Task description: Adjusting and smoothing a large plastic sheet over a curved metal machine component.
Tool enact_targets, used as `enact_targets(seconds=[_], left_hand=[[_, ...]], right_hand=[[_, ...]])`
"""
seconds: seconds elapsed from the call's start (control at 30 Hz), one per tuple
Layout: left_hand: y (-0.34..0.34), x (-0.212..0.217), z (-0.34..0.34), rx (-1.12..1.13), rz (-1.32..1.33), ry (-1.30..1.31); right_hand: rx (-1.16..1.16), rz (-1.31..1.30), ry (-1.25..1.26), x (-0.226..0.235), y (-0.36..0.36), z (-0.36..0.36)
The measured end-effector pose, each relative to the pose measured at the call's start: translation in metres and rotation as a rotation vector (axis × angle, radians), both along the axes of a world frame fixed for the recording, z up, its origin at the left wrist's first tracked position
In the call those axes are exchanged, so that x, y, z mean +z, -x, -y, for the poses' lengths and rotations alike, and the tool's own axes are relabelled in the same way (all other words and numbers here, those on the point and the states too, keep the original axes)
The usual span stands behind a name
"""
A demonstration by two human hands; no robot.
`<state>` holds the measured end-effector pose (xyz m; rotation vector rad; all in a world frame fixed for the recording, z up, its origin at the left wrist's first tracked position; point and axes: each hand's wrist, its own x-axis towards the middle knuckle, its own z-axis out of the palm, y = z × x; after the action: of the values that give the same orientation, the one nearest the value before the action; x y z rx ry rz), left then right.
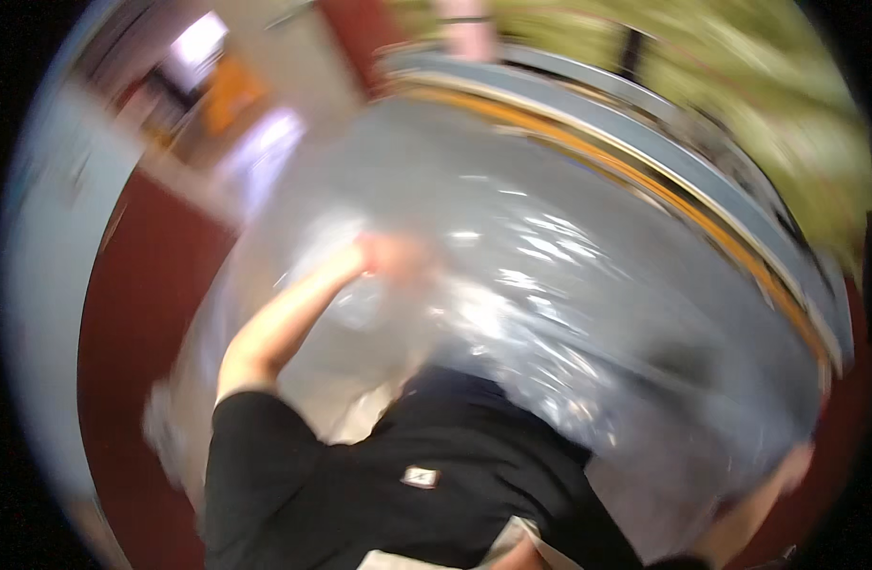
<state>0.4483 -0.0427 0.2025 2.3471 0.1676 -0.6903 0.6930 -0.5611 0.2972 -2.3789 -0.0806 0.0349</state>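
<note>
A wide, clear plastic sheet (pixel 559 285), wrinkled and shiny, lies spread over a broad grey surface in front of me. My left hand (pixel 398 261) reaches out over the middle of the sheet, with a reddish band at the wrist. Motion smears its fingers, so I cannot tell whether they grip the plastic or only rest on it. Far to the right, my right hand (pixel 793 465) is at the sheet's right edge, low in the view. Its fingers are blurred too, and their hold on the plastic cannot be made out.
Along the far side runs a blue-grey rail (pixel 607 100) with an orange-yellow strip (pixel 588 157) beside it. Behind it is a blurred yellow-green expanse (pixel 740 76). The dark red floor (pixel 160 313) shows at left, next to a pale blue panel (pixel 60 285). An orange thing (pixel 231 93) stands farther back.
</note>
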Motion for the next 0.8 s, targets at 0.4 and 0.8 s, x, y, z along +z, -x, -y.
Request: enact_targets(seconds=[0.4,0.8], left_hand=[[0.025,0.108,-0.047,0.667,1.419,-1.194],[-0.011,-0.041,-0.052,0.224,0.837,-0.572]], right_hand=[[0.585,0.235,0.408,-0.218,-0.244,-0.089],[-0.303,0.391,1.017,-0.201,-0.279,0.292]])
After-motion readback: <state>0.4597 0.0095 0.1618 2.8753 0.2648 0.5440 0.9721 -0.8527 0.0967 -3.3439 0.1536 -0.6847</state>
